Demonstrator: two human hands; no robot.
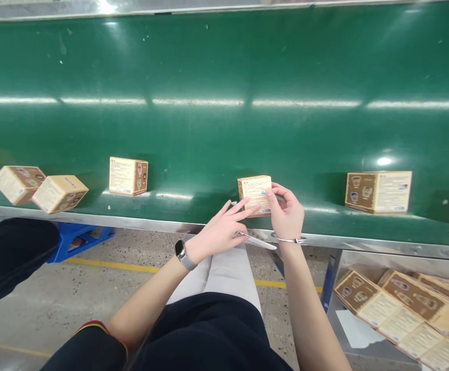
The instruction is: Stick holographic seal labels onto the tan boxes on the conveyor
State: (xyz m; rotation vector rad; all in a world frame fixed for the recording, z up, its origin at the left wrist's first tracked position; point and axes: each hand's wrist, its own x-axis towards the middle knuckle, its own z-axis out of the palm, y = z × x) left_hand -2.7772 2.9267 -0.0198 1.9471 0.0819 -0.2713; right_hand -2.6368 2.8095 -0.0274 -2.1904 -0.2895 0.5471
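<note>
A small cream-and-brown printed carton stands on the green work surface in front of me. My left hand lays its spread fingers over the carton's lower left front. A narrow white strip is held low in that hand, near the thumb, and sticks out to the right. My right hand is at the carton's right edge, thumb and index finger closed together. At the thumb tip a tiny shiny blue sticker shows against the printed face; whether it is stuck down I cannot tell.
Similar cartons stand left and right along the green surface; two tilted ones touch at far left. A metal edge runs nearest me. Flat cartons lie lower right. Another person's dark-clothed leg is at left.
</note>
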